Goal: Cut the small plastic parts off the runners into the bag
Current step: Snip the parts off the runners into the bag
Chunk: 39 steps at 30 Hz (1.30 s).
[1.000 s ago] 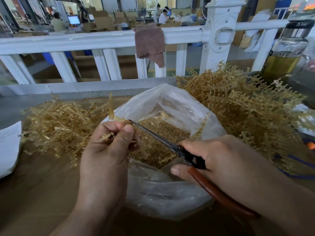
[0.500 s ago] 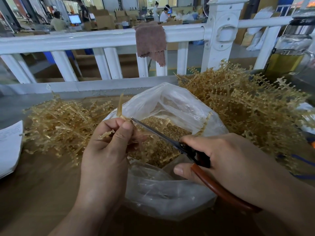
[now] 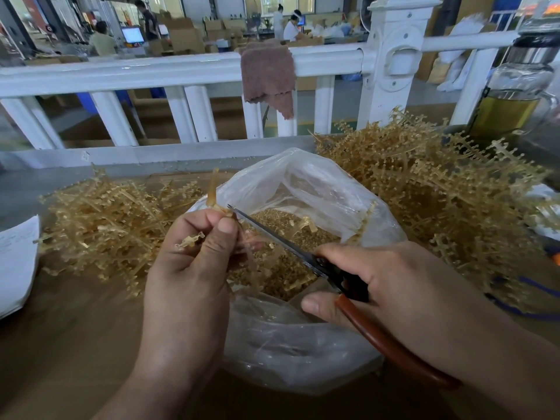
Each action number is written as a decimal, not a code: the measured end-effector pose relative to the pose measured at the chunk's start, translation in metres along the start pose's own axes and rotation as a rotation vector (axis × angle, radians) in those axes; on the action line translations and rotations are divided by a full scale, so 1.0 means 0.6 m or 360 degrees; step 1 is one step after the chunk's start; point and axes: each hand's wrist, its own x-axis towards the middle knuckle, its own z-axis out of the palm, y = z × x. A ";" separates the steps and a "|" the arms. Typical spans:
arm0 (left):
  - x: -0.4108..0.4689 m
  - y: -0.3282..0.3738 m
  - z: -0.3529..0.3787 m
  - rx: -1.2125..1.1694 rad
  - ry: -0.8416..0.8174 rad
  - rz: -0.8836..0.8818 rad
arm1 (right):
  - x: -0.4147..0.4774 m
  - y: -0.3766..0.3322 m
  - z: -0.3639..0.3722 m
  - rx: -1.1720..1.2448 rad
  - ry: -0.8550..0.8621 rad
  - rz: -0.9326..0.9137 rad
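My left hand [image 3: 188, 268] pinches a tan plastic runner [image 3: 212, 192] between thumb and fingers over the left rim of the clear plastic bag [image 3: 297, 353]. One end of the runner sticks up above my fingers. My right hand [image 3: 394, 292] grips scissors [image 3: 285, 244] with brown-red handles. Their thin blades point up and left, with the tip touching the runner by my left thumb. Small tan cut parts [image 3: 291, 268] fill the bottom of the open bag, below the blades.
A heap of bare runners [image 3: 106, 225] lies left of the bag, a bigger heap of runners [image 3: 439, 192] with parts to the right. White paper [image 3: 15, 262] lies at the far left, a glass bottle [image 3: 512, 95] at the back right, a white railing [image 3: 181, 71] behind.
The runner's upright end has shifted right in my left hand and the scissors' tip has followed it closely. The view has tilted slightly; both hands stay over the bag.
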 end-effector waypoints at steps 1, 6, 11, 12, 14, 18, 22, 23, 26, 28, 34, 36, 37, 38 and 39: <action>0.001 -0.001 0.000 0.0005 0.0006 0.0001 | 0.000 0.000 0.000 -0.0001 -0.0006 -0.0003; 0.002 -0.005 -0.001 0.0011 0.0007 -0.0004 | 0.000 -0.001 -0.004 0.0009 -0.0008 0.0007; 0.002 -0.003 0.000 0.0037 0.0010 -0.0004 | -0.001 -0.003 -0.008 0.0026 -0.0001 -0.0002; 0.002 -0.003 0.000 0.0057 0.0018 0.0001 | -0.001 -0.004 -0.009 0.0038 0.0006 0.0000; 0.001 -0.004 -0.001 0.0086 0.0025 0.0008 | -0.001 -0.007 -0.011 0.0057 0.0011 0.0013; 0.000 -0.005 0.000 0.0080 0.0021 -0.0007 | -0.003 -0.009 -0.013 0.0067 -0.0014 0.0040; 0.001 -0.006 -0.002 0.0172 0.0031 0.0000 | -0.003 -0.013 -0.014 0.0041 -0.0061 0.0042; 0.001 -0.006 -0.002 0.0179 0.0028 -0.0002 | -0.002 -0.014 -0.014 0.0037 -0.0071 0.0046; 0.001 -0.007 -0.002 0.0144 0.0037 -0.0051 | -0.001 -0.014 -0.013 0.0010 -0.0090 0.0062; 0.002 -0.008 -0.001 0.0152 0.0039 -0.0066 | -0.001 -0.013 -0.013 0.0010 -0.0093 0.0069; 0.002 -0.008 0.001 0.0178 0.0049 -0.0065 | 0.001 -0.010 -0.016 -0.0005 -0.0128 0.0060; 0.001 -0.007 0.002 0.0164 0.0044 -0.0065 | 0.000 -0.009 -0.016 -0.0011 -0.0123 0.0058; 0.001 -0.007 0.003 0.0157 0.0044 -0.0068 | 0.000 -0.008 -0.015 -0.0006 -0.0109 0.0057; 0.001 -0.006 0.003 0.0155 0.0046 -0.0071 | -0.001 -0.008 -0.015 0.0007 -0.0092 0.0055; 0.001 -0.006 0.004 0.0152 0.0049 -0.0074 | -0.001 -0.007 -0.014 0.0024 -0.0079 0.0053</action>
